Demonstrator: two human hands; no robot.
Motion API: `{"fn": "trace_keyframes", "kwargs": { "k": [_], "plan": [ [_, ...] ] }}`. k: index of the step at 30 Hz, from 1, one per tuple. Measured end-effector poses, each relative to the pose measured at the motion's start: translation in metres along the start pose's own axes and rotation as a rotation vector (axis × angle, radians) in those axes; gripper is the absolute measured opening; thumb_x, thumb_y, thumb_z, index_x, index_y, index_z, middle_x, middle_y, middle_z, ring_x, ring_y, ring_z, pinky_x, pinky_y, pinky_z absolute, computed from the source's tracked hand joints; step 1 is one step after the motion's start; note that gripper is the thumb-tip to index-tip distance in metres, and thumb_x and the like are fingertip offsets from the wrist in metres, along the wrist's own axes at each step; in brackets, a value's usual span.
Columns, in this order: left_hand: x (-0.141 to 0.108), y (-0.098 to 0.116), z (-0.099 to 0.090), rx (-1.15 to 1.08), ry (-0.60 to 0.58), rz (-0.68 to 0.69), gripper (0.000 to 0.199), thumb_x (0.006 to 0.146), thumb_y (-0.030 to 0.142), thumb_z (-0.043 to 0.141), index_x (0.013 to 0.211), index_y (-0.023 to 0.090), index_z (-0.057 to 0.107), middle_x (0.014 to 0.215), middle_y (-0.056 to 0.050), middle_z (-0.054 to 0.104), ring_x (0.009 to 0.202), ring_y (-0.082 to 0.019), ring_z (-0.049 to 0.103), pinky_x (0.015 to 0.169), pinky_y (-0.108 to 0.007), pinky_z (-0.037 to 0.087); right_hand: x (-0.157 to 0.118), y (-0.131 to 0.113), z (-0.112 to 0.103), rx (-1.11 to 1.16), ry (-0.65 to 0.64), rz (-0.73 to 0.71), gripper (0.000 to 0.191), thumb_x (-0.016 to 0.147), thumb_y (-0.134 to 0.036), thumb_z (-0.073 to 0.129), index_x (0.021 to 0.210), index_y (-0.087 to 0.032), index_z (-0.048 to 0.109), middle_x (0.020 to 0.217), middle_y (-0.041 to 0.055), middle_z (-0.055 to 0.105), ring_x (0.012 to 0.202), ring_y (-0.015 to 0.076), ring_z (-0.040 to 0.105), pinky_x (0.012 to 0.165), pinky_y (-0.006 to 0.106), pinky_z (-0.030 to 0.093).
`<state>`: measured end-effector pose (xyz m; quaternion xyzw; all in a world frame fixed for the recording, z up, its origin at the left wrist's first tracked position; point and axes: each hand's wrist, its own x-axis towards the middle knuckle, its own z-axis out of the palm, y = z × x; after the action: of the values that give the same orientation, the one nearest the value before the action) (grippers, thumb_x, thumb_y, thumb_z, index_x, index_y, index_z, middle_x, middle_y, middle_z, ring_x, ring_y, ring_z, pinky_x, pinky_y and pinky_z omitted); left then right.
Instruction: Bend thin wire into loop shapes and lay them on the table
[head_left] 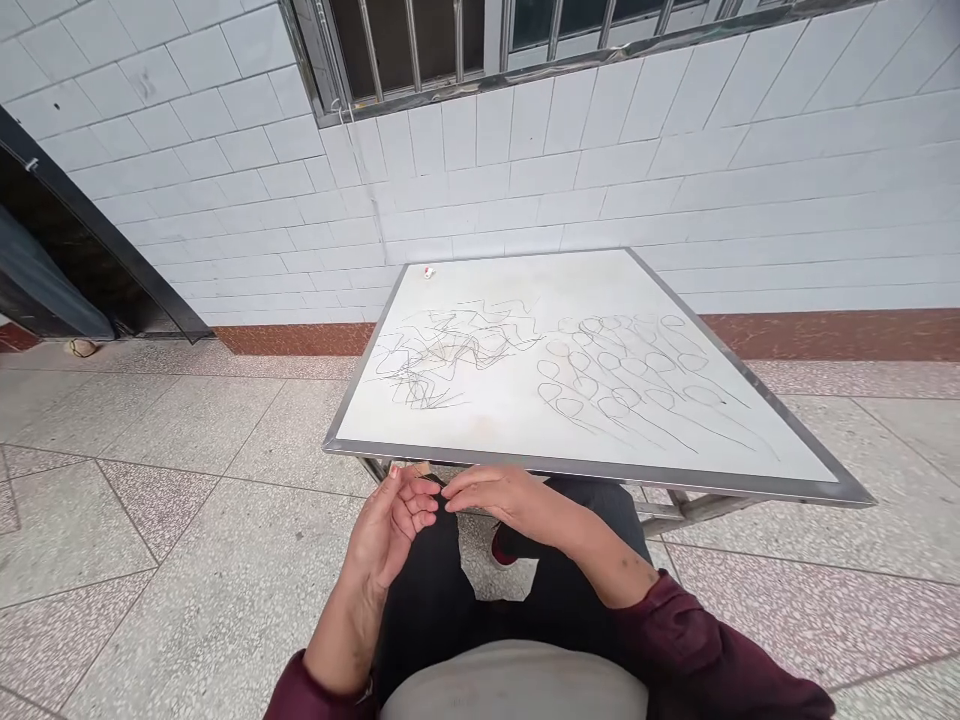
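From the head camera, both hands meet just below the near edge of a whiteboard that lies flat on a metal frame. The left hand is turned palm up with its fingers curled loosely inward; the right hand comes across palm down, its fingertips touching those of the left — whether anything small is pinched between them I cannot tell. Both rest above the person's dark-trousered lap. The board carries two patches of black pen marks: a tangled scribble on the left and rows of loops on the right. A small red-and-white object — too small to identify — sits at the far edge.
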<state>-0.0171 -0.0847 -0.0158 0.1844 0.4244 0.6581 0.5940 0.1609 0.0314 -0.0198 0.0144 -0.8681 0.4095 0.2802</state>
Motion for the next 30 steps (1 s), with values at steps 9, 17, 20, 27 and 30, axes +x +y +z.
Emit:
{"fn": "trace_keyframes", "kwargs": {
  "k": [9, 17, 20, 27, 30],
  "plan": [
    [-0.002, 0.002, -0.002, 0.099, -0.014, -0.026, 0.021, 0.082, 0.030, 0.065, 0.090, 0.011, 0.067, 0.085, -0.010, 0.071, 0.074, -0.014, 0.066, 0.070, -0.024, 0.054, -0.006, -0.004, 0.010, -0.073, 0.018, 0.159, 0.030, 0.093, -0.013, 0.037, 0.106, -0.022, 0.062, 0.114, 0.0085, 0.057, 0.094, 0.0155, 0.061, 0.082, 0.032, 0.052],
    [-0.004, -0.003, 0.005, 0.204, -0.171, -0.032, 0.041, 0.082, 0.022, 0.066, 0.122, 0.018, 0.057, 0.092, -0.008, 0.068, 0.074, -0.012, 0.062, 0.067, -0.023, 0.051, -0.005, 0.015, 0.025, -0.206, 0.153, 0.294, 0.031, 0.094, -0.021, 0.041, 0.122, -0.025, 0.054, 0.103, 0.0059, 0.065, 0.073, 0.0156, 0.063, 0.076, 0.036, 0.052],
    [-0.006, -0.002, 0.007, 0.198, -0.203, -0.034, 0.048, 0.082, 0.021, 0.065, 0.128, 0.020, 0.051, 0.093, -0.007, 0.066, 0.074, -0.012, 0.061, 0.067, -0.023, 0.050, -0.006, 0.019, 0.027, -0.293, 0.230, 0.275, 0.032, 0.094, -0.021, 0.041, 0.122, -0.025, 0.056, 0.106, 0.0063, 0.066, 0.093, 0.0200, 0.062, 0.083, 0.037, 0.050],
    [-0.005, -0.008, 0.011, 0.174, -0.112, 0.029, 0.069, 0.073, 0.017, 0.074, 0.134, 0.025, 0.043, 0.095, -0.004, 0.068, 0.068, -0.009, 0.060, 0.066, -0.020, 0.050, -0.003, 0.017, 0.027, -0.245, 0.392, 0.319, 0.028, 0.092, -0.023, 0.045, 0.115, -0.026, 0.061, 0.101, 0.0056, 0.068, 0.090, 0.0200, 0.063, 0.081, 0.036, 0.050],
    [-0.004, -0.016, 0.015, 0.152, -0.049, 0.161, 0.072, 0.072, 0.020, 0.076, 0.135, 0.028, 0.042, 0.096, -0.003, 0.067, 0.071, -0.009, 0.061, 0.066, -0.019, 0.051, 0.001, 0.014, 0.032, -0.150, 0.410, 0.354, 0.026, 0.092, -0.025, 0.046, 0.114, -0.027, 0.060, 0.090, 0.0027, 0.069, 0.072, 0.0157, 0.065, 0.073, 0.032, 0.051]
  ]
}}
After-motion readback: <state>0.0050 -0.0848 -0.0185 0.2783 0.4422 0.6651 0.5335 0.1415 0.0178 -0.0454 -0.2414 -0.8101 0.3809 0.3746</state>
